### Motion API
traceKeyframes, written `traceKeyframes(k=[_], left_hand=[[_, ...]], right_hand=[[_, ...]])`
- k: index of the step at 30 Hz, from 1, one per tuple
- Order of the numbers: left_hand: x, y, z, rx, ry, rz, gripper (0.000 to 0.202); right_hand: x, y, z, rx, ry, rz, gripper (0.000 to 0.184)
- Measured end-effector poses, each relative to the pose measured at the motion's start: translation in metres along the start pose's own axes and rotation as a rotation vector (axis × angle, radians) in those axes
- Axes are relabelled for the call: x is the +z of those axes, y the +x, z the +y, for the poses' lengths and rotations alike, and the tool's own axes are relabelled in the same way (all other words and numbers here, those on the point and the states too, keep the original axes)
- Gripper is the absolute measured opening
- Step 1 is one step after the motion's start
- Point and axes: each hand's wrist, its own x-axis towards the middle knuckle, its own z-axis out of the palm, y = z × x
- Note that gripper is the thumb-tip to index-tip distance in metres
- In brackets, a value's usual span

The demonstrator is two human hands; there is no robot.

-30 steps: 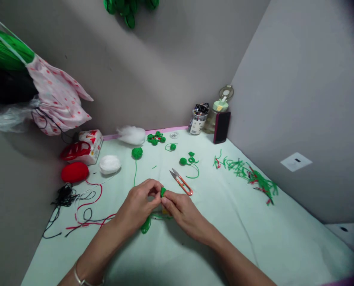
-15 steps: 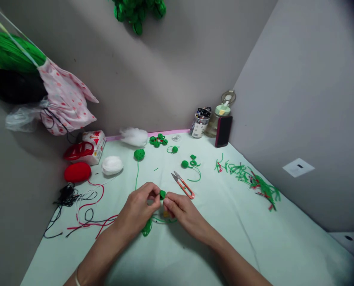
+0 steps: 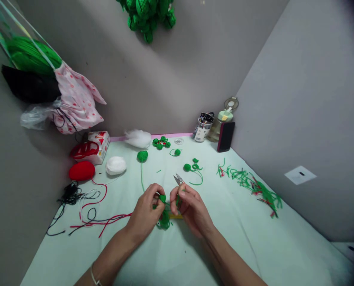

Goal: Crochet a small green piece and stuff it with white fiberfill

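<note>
Hands meet at the table's middle: left hand (image 3: 147, 212) and right hand (image 3: 190, 206) both pinch a small fuzzy green crochet piece (image 3: 164, 216), lumpy and rounded, fingertips closed tight on it just above the pale green cloth (image 3: 254, 238). Piece hangs roughly top-to-bottom between the hands; no clear long axis otherwise. Thin green yarn (image 3: 141, 176) runs away from the person to a small round yarn ball (image 3: 142, 156), and metal snips (image 3: 179, 179) with blades pointing up-left peek out behind the right hand.

Bare forearms, thin silver bangle (image 3: 95, 275) on the left wrist
</note>
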Motion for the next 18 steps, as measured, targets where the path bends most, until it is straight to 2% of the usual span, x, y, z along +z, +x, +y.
traceKeyframes(k=[2, 5, 8, 10, 13, 18], left_hand=[[0.002, 0.000, -0.001, 0.025, 0.000, 0.033, 0.009], [0.003, 0.000, -0.005, 0.052, 0.006, 0.086, 0.007], [0.004, 0.000, -0.013, 0.063, 0.013, 0.097, 0.013], [0.005, -0.002, -0.018, 0.061, 0.015, 0.085, 0.018], [0.007, -0.004, -0.022, 0.065, 0.014, 0.051, 0.020], [0.008, -0.004, -0.015, 0.059, -0.021, 0.025, 0.018]], right_hand=[[0.002, 0.001, 0.001, -0.004, -0.101, 0.045, 0.030], [0.002, 0.003, 0.005, -0.090, -0.453, 0.120, 0.021], [0.000, 0.003, 0.012, -0.124, -0.731, 0.051, 0.012], [-0.001, 0.003, 0.018, -0.099, -0.787, -0.004, 0.017], [-0.002, 0.003, 0.023, -0.075, -0.789, -0.014, 0.021], [0.000, 0.003, 0.022, -0.072, -0.769, -0.002, 0.019]])
